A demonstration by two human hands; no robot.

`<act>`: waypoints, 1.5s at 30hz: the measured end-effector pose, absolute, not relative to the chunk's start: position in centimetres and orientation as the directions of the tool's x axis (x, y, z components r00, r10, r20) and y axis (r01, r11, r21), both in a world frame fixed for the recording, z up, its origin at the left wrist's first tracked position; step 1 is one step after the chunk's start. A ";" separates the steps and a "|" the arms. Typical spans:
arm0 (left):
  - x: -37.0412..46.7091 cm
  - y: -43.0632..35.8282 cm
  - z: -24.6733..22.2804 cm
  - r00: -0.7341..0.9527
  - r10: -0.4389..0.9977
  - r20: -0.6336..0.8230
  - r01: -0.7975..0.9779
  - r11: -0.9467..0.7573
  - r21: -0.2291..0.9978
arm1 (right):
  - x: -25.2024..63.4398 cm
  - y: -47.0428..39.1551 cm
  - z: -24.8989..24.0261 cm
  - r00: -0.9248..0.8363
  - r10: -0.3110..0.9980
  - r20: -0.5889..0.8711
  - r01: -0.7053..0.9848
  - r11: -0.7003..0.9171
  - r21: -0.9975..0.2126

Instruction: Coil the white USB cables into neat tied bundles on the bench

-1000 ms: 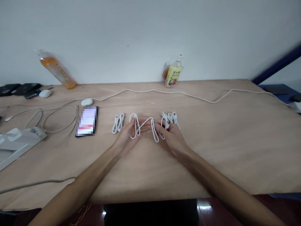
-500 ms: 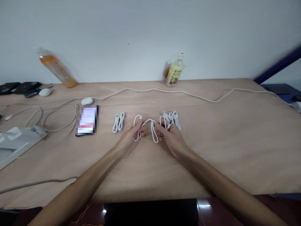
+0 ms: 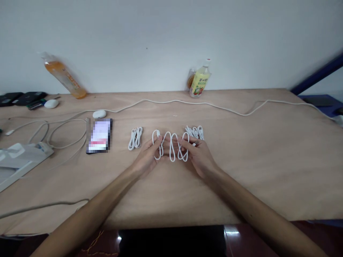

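Note:
A white cable [image 3: 173, 147] hangs in several narrow loops between my hands, just above the table. My left hand [image 3: 150, 151] is closed on its left loops, thumb on top. On the right, my right hand [image 3: 197, 151] pinches the loops at the other side, and a cable end shows by its fingers. To the left of my left hand lies a folded bundle of white cable [image 3: 135, 138]. More bundled white cables [image 3: 197, 132] lie just beyond my right hand, which partly hides them.
A phone [image 3: 99, 135] and a white case [image 3: 99, 114] lie at the left. A long pale cable [image 3: 160, 102] crosses the table's back. An orange bottle [image 3: 65, 78] and a yellow-labelled bottle [image 3: 200, 80] stand by the wall. A white tray [image 3: 26, 166] is at the left edge.
The cable between my hands now forms more, evenly spread loops. My right hand's fingers have shifted a little on the cable, and both hands remain in nearly the same place.

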State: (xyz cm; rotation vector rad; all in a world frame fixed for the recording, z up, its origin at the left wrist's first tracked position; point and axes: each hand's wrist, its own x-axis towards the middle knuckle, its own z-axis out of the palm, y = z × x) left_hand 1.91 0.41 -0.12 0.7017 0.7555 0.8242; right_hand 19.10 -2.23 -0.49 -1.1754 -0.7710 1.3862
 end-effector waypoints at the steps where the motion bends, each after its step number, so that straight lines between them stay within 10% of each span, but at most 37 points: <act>1: 1.9 0.5 0.0 0.463 0.829 -0.314 -0.371 0.503 0.781 | 19.2 -2.2 -0.5 0.111 0.973 -0.204 -0.289 -0.164 -0.943; 14: 1.9 0.2 -0.2 0.526 0.812 -0.252 -0.281 0.446 0.850 | 19.8 -2.4 -0.2 0.122 0.992 -0.024 0.068 -0.033 -0.997; 29: 1.6 0.5 -0.3 0.388 0.898 -0.207 -0.356 0.353 0.865 | 19.9 -1.4 -2.9 -0.099 0.982 -0.161 -0.333 -0.186 -0.924; 45: 1.4 0.6 0.3 0.380 0.909 -0.170 -0.299 0.294 0.908 | 19.4 -2.4 -2.1 -0.142 0.985 -0.093 -0.144 -0.114 -0.983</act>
